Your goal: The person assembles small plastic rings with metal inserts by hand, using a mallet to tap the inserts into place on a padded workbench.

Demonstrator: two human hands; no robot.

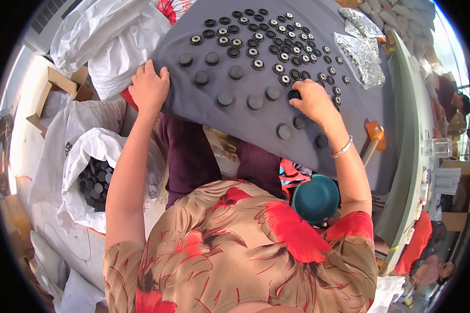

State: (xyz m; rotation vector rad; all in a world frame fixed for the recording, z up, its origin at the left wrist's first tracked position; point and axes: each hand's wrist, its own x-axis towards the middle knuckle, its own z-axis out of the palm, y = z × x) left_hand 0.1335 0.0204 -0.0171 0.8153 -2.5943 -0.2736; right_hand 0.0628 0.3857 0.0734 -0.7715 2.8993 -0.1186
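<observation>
At two o'clock from the middle of the view, pinching a black round cap [294, 94] between thumb and fingertips of the right hand [314, 101], with the digits parted only by that piece. Held at the near edge of a cluster of black rings with metal centres [284, 80], just beside the nearest of them. Partly hidden under the fingers, so cannot tell whether raised off the gray cloth [350, 125] or touching it. Turned with a dark face roughly upward toward the camera (too round to give a long axis).

At ten o'clock, resting the left hand [149, 87] on the cloth's edge, with fingers loosely spread and pointing toward twelve; gripping nothing visible.

Set out with plain black discs [225, 98] from eleven o'clock round to nearly three, all lying flat. Bearing also an orange-headed mallet [375, 135] at three o'clock, with its handle pointing toward seven, and clear bags of small parts [363, 60] at two, farther out than the right hand.

Toward nine o'clock, looking down into an open white sack [74, 151] of more black discs; toward four, into a teal basin [316, 198] just beside the right forearm.
</observation>
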